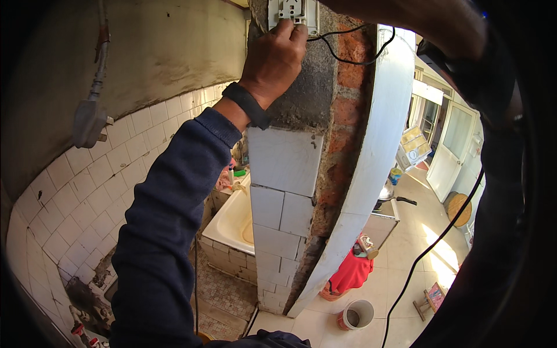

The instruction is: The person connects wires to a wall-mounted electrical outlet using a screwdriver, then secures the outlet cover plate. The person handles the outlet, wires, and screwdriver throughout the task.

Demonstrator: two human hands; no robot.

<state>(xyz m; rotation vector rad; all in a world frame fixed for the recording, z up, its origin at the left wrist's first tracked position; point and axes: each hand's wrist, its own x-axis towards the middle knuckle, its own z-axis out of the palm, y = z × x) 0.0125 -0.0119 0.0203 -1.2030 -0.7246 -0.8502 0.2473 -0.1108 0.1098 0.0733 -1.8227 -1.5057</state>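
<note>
One white electrical fitting point(295, 10) is seen high on the tiled pillar point(284, 162), its lower edge touched by the curled fingers of the left hand point(275, 61); whether anything is pinched cannot be told, nor can the grip of the right hand point(397, 10), mostly cut off above.

Text, numbers, signs: none legible. Any markings on the white rectangular plastic electrical fitting point(292, 10) and the blue-and-yellow cylindrical container point(395, 176) are unreadable.

Left hand point(272, 61) touching white wall fitting point(294, 10); black wire point(355, 62) beside.
</note>
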